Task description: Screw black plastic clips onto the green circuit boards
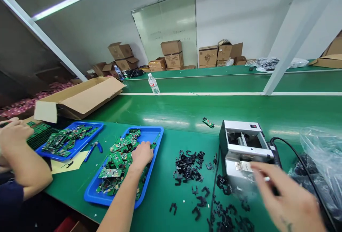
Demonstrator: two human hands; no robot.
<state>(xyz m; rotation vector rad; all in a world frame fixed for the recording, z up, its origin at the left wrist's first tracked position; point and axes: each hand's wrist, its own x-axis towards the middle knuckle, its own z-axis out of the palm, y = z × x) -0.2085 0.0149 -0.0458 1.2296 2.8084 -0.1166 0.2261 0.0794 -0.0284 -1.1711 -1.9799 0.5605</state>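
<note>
Circuit boards (117, 161) under our left hand (141, 155), heaped in the near blue tray (92, 194)

We judge the step to be picking one board: they are green, flat and thin-edged, tangled in a glossy plastic tray on the smooth green tabletop (165, 189). Our left fingers curl down among them (hidden, so we cannot tell whether they pinch one), and a clean lift calls for gripping a single edge. Our right hand (288, 200), fingers (260, 169) spread and blurred, hovers by the boxy silver machine (240, 143), right of the hooked black clips (187, 169).
</note>
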